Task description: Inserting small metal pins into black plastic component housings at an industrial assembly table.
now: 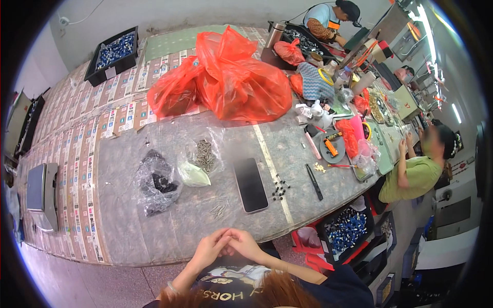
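Surface: long workbench [154, 226] covered in grey felt on the near part; the far and left parts are papered with rows of printed labels.
Room: grey wall behind, pale floor at lower left. Two other people are seated along the right side, each at their own cluttered stretch of bench.
Left hand [209, 249]: held at the near bench edge, fingertips pressed against the right hand. Whether anything small is pinched between them cannot be told.
Right hand [245, 244]: fingers curled inward, touching the left; nothing visibly held.
Nearest items: a loose pile of thin metal pins [219, 210] lies on the felt just beyond the hands; a black smartphone [250, 184] lies face up beside it.
Other stock: small black parts [279, 189] are scattered right of the phone; a clear bag of black parts [156, 180] and a clear bag of screws [204, 154] sit further in.
Back of bench: red plastic bags [226, 77] are heaped mid-bench; a black bin of blue parts [114, 54] sits at the far left corner.
Edges: the near edge runs just ahead of the hands; a scale [41, 192] sits at the left end.
Open room: bare felt is seen between the pins and the near edge.
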